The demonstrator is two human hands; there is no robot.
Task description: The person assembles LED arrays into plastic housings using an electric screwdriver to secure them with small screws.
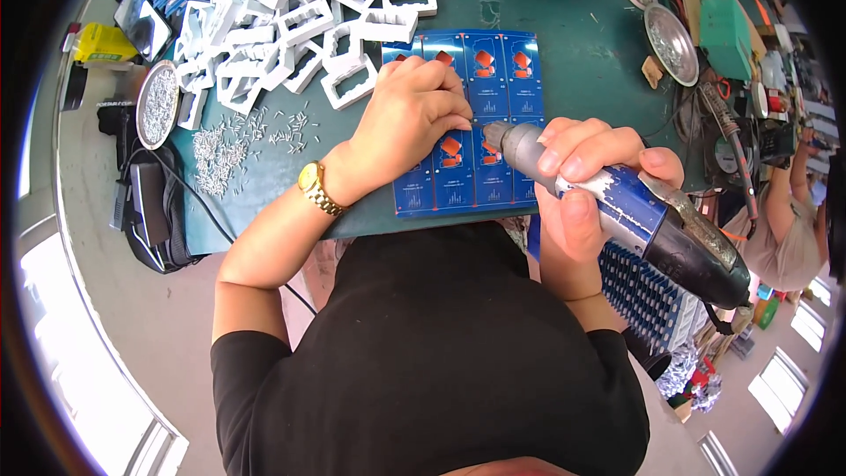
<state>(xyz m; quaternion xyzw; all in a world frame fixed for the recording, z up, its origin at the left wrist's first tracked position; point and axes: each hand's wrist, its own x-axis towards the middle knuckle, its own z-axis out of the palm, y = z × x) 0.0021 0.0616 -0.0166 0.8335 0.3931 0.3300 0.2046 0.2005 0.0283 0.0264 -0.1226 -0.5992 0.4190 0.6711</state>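
My right hand (589, 159) grips a blue and black electric screwdriver (627, 210) with a grey nose. Its tip points left and down at the middle of a blue printed panel (500, 196) that carries orange squares in rows. Over the panel's left part lies my left hand (410, 115), its thumb and fingers pinched together close to the screwdriver tip. What they hold, if anything, is too small to make out. The hand hides part of the panel's upper left. Whether the tip touches the panel, I cannot tell.
White rectangular frames (304, 22) are heaped beyond my left hand. Small metal screws (220, 154) lie scattered nearer, beside a round metal dish (158, 106). Another metal dish (671, 44) and a soldering iron (727, 123) sit at right. A black cable (207, 210) crosses the table's left edge.
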